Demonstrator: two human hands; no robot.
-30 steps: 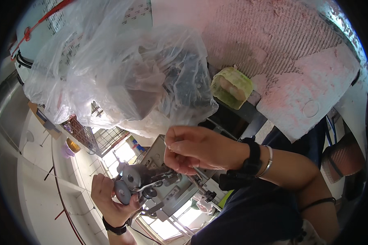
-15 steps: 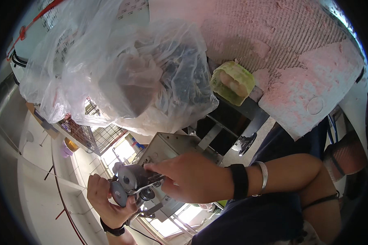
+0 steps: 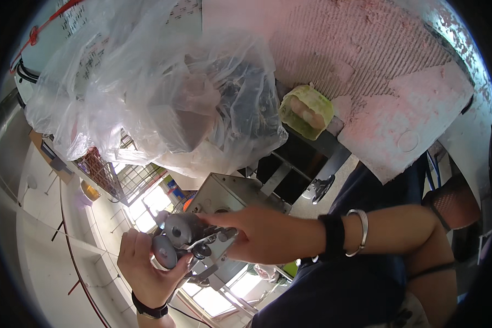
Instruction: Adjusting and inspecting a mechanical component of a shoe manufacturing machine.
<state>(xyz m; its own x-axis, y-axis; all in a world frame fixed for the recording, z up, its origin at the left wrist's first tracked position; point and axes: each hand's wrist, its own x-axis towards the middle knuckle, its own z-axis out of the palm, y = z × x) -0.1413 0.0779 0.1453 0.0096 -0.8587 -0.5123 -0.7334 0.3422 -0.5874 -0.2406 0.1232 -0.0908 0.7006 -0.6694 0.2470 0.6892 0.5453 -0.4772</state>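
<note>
My left hand (image 3: pixel 150 270) is closed on a grey round disc (image 3: pixel 164 252), its thumb reaching across the lower right side. Just above the disc sits a thick grey wheel (image 3: pixel 181 228) with a central hole, part of a small machine whose metal box body (image 3: pixel 224 195) stands behind it. Coming in from the right, my right hand (image 3: pixel 268 234) rests against the machine beside the wheel, its index finger stretched toward the wheel's top. What its other fingers grip is hidden. A dark round knob (image 3: pixel 202 251) lies between my hands.
Crumpled clear plastic bags (image 3: pixel 142 93) hang over the table's left part. A yellow-green open container (image 3: pixel 306 112) with pale pieces inside stands beside a pink-dusted ribbed surface (image 3: pixel 344 49). A pink-stained white board (image 3: pixel 404 126) lies at the right. A wire basket (image 3: pixel 120 183) is beyond the machine.
My right hand and wrist have moved slightly right, and the index finger has shifted along the wheel. The left hand keeps hold of the disc. The whole view has shifted a little.
</note>
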